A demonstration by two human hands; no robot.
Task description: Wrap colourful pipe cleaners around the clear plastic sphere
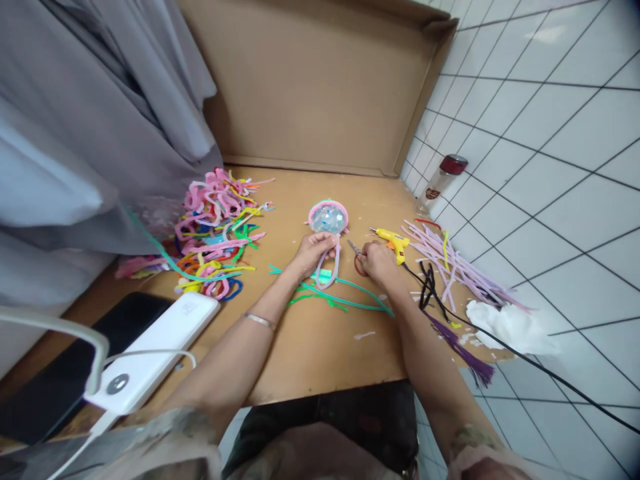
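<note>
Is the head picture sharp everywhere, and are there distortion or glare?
Head view: wide-angle bend, the tile lines curve and fan out; mild glare on the upper tiles; light is soft and even, with weak shadows under the hands; the left hand, right hand and scissors are fairly sharp; the corners go soft, and the power bank is stretched.
</note>
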